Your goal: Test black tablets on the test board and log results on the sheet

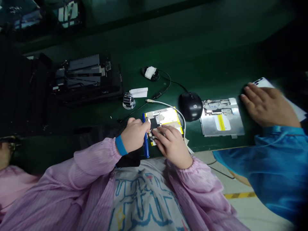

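Blue, a slim tool (146, 147) is gripped in the left hand (134, 135); the right hand (171, 141) rests bent fingers on the board (171, 117) lying on the worktop (211, 61) just beyond both hands, though whether it pinches anything cannot be told. A mouse (192, 106) sits beyond the right hand, a tally counter (129, 100) beyond the left.

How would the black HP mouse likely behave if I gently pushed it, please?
The black HP mouse would probably slide rather than roll, since its body looks low and broad. Its smooth, curved shell may feel slightly slippery. Its black cord looks thin and loosely curved, so it would likely flex.
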{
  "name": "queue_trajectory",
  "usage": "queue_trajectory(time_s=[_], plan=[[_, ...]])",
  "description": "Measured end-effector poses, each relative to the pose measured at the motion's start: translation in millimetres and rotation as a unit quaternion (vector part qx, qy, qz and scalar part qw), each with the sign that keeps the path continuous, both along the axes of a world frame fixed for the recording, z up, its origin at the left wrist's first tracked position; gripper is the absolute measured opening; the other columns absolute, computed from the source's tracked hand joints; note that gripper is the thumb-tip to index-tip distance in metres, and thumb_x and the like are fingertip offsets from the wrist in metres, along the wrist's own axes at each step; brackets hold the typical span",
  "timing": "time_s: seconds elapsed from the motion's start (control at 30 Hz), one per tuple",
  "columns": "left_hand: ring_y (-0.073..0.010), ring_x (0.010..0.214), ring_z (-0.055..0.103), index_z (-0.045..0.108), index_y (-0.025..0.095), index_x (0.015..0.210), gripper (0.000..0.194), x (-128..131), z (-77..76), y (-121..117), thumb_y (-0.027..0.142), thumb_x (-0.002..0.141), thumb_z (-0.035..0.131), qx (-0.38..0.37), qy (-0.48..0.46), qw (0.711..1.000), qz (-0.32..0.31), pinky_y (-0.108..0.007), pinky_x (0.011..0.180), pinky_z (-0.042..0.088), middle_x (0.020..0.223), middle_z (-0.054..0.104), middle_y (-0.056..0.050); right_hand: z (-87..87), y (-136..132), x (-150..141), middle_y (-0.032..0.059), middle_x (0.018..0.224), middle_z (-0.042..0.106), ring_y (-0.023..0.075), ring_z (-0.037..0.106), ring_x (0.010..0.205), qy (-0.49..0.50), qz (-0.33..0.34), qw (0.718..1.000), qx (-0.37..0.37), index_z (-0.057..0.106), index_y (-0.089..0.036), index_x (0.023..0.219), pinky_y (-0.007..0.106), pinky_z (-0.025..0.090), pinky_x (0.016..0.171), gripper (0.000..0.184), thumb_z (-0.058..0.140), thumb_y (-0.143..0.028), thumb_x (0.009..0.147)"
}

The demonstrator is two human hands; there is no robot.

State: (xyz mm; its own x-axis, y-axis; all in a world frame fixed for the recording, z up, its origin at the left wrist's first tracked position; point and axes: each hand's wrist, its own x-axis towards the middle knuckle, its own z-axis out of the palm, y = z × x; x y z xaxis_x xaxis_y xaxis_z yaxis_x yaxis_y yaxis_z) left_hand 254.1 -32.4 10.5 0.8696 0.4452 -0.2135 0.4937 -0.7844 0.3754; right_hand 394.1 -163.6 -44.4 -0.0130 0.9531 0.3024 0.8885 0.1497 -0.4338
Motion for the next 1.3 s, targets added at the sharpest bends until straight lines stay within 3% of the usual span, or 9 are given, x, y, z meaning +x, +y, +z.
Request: queue_trajectory(time_s=[0.3,0.43,0.57,0.67,0.83,0.93,1.03,1.2,1.3], plan=[[-0.0190,0.072,0.055,0.049,0.019,0.076,0.007,-5,6.6,4,0.017,0.080,0.053,-0.032,-0.063,0.997,0.018,-0.036,0.078,0.036,0.071,0.059,-0.002,1.7,-2,-18,0.0123,0.116,0.063,0.0290,0.050,0.117,-0.002,-0.058,0.998,-0.035,0.060,-0.018,0.121,0.052,0.038,0.104,0.033,0.049,-0.030,0.093],[-0.0178,0.075,0.057,0.049,0.020,0.079,0.020,-30,30.7,14,0.033,0.078,0.065,-0.045,-0.142,0.983,0.106,-0.034,0.078,0.041,0.079,0.061,-0.001,4.3,-4,-20,0.0130,0.117,0.062,0.0293,0.050,0.118,-0.021,-0.049,0.998,-0.038,0.057,-0.016,0.124,0.052,0.037,0.104,0.035,0.048,-0.032,0.094],[-0.0171,0.070,0.058,0.049,0.021,0.080,0.020,-89,49.0,28,0.037,0.080,0.062,-0.021,-0.148,0.956,0.252,-0.030,0.067,0.044,0.081,0.063,-0.001,9.2,-1,-15,0.0128,0.112,0.063,0.0293,0.054,0.107,-0.022,-0.027,0.998,-0.052,0.057,-0.016,0.122,0.050,0.041,0.095,0.037,0.051,-0.037,0.092],[-0.0216,0.075,0.060,0.050,0.022,0.081,0.020,-142,45.6,35,0.040,0.080,0.059,0.052,-0.106,0.926,0.359,-0.034,0.070,0.046,0.082,0.063,-0.004,10.7,9,-6,0.0131,0.107,0.064,0.0285,0.057,0.102,0.018,-0.041,0.999,-0.030,0.054,-0.016,0.121,0.046,0.045,0.087,0.037,0.050,-0.039,0.092],[-0.0294,0.096,0.061,0.044,0.023,0.080,0.020,-198,24.2,36,0.035,0.078,0.059,0.106,-0.090,0.884,0.446,-0.041,0.083,0.047,0.100,0.067,-0.009,2.9,32,7,0.0162,0.120,0.060,0.0318,0.054,0.113,0.018,-0.064,0.998,-0.006,0.047,-0.015,0.128,0.048,0.042,0.093,0.048,0.051,-0.045,0.090],[-0.0270,0.096,0.063,0.042,0.023,0.079,0.022,-210,15.2,36,0.035,0.076,0.060,0.055,-0.128,0.864,0.483,-0.039,0.083,0.048,0.104,0.067,-0.008,-4.5,37,6,0.0171,0.119,0.062,0.0322,0.055,0.112,-0.034,-0.073,0.997,-0.018,0.047,-0.013,0.128,0.048,0.041,0.093,0.053,0.050,-0.049,0.090],[-0.0239,0.082,0.065,0.044,0.023,0.077,0.021,-215,11.6,38,0.035,0.074,0.062,0.016,-0.129,0.861,0.492,-0.035,0.074,0.047,0.091,0.068,-0.005,-6.8,36,-2,0.0175,0.120,0.062,0.0314,0.055,0.114,-0.083,-0.082,0.993,-0.007,0.046,-0.013,0.131,0.052,0.035,0.100,0.051,0.045,-0.047,0.092],[-0.0184,0.063,0.057,0.045,0.023,0.075,0.020,-221,18.4,37,0.034,0.073,0.062,0.011,-0.151,0.858,0.491,-0.030,0.063,0.042,0.071,0.060,0.000,-4.5,32,-17,0.0174,0.120,0.063,0.0332,0.056,0.116,-0.109,-0.105,0.988,-0.018,0.043,-0.014,0.134,0.067,0.021,0.106,0.050,0.037,-0.044,0.095],[-0.0158,0.059,0.051,0.042,0.023,0.073,0.022,-225,24.6,37,0.034,0.074,0.061,-0.005,-0.177,0.863,0.474,-0.029,0.060,0.040,0.065,0.053,0.002,-8.5,31,-21,0.0187,0.123,0.061,0.0362,0.054,0.118,-0.064,-0.130,0.989,-0.039,0.041,-0.015,0.136,0.073,0.021,0.102,0.052,0.034,-0.047,0.095]])
